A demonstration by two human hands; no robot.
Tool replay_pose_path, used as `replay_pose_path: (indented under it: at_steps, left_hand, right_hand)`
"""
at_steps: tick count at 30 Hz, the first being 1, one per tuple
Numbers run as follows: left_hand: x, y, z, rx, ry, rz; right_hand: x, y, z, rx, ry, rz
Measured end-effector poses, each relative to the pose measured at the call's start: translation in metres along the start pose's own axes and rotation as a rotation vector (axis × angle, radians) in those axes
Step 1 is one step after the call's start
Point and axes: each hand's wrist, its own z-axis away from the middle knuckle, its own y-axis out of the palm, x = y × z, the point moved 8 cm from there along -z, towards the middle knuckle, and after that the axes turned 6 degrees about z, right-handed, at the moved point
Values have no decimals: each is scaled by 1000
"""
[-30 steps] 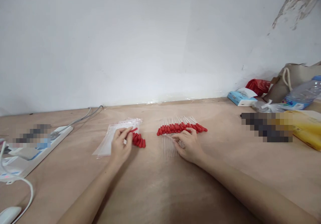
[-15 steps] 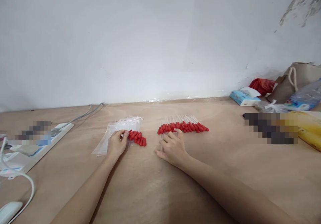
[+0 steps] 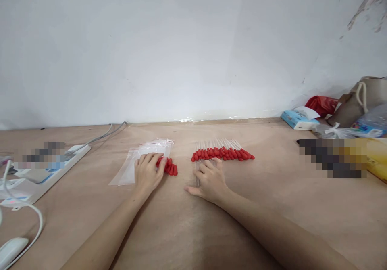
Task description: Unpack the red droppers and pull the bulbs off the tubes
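My left hand [image 3: 148,171] lies over a small pile of loose red rubber bulbs [image 3: 171,170], its fingers stretched and apart from the thumb. It hides some of the bulbs. Beneath and beside it are flat clear plastic zip bags [image 3: 127,169]. My right hand [image 3: 210,180] rests open over clear thin tubes [image 3: 198,177], thumb spread to the left; the palm covers most of them. Just beyond its fingertips lies a row of droppers [image 3: 223,153], red bulbs toward me and slender pale tips pointing at the wall.
A white power strip [image 3: 57,177] with cables stands on the left of the wooden table [image 3: 169,225]. At the right are a blue tissue pack [image 3: 299,119], a red bag [image 3: 322,105], a grey-brown bag [image 3: 350,106] and yellow plastic [image 3: 379,161].
My left hand has gone from fingertips close together at the edge of the bulbs to fingers spread over them. The right hand stays over the tubes, its thumb slightly farther out.
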Motion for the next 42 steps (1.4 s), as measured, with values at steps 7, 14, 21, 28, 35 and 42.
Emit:
replay_pose_path:
  at_steps: [7, 14, 21, 28, 35, 42]
  left_hand:
    - [-61, 41, -10, 194, 197, 133]
    - [-73, 63, -20, 243, 166, 135]
    - [-65, 33, -11, 95, 128, 129]
    - [-87, -3, 27, 41, 467, 345]
    - [-93, -5, 36, 52, 574, 438]
    - [-93, 2, 31, 140, 483, 443]
  right_hand:
    - [-22, -21, 2, -83, -52, -35]
    - [-48, -39, 23, -120, -14, -54]
    - [-45, -39, 30, -157, 21, -122]
    - [-43, -44, 26, -151, -40, 6]
    - [-38, -36, 27, -133, -160, -76]
    - [-34, -32, 28, -92, -167, -97]
